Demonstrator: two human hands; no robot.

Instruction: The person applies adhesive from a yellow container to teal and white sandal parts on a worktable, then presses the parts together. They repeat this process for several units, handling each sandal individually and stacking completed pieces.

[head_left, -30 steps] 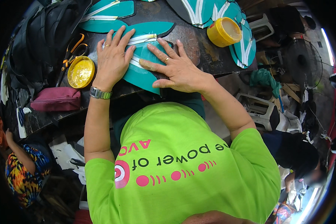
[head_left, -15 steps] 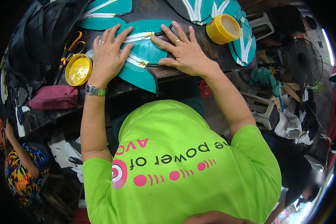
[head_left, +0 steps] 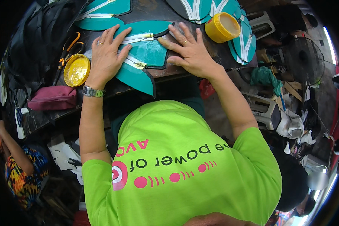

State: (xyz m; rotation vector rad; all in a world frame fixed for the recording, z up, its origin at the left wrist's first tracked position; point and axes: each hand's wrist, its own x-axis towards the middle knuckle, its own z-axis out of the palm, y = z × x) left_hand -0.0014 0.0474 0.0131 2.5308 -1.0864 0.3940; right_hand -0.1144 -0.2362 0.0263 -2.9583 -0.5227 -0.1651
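Note:
A teal, wing-shaped sheet piece point(head_left: 151, 52) with white strips and a dark edging lies flat near the table's front edge. Small yellowish patches show at the strip ends. My left hand point(head_left: 107, 58) rests on its left part, fingers stretched and spread, a ring on one finger. At the right end of the piece, my right hand point(head_left: 192, 52) is spread open, holding nothing; a fingertip is by the piece's upper right corner, and the thumb lies just off its edge. Left of my left hand sits a yellow lid point(head_left: 77, 70) smeared with a pale substance.
An open yellow tub point(head_left: 223, 28) stands beyond my right hand, next to stacked teal pieces point(head_left: 246, 41). More teal pieces point(head_left: 98, 23) lie at the far left. Orange-handled scissors point(head_left: 69, 49), a maroon pouch point(head_left: 52, 98) and a black bag point(head_left: 37, 45) occupy the table's left side point(head_left: 37, 120).
My right hand has shifted slightly right, its fingers and thumb coming off the teal piece's right part. My left hand stays spread on the piece. The whole view has shifted a little.

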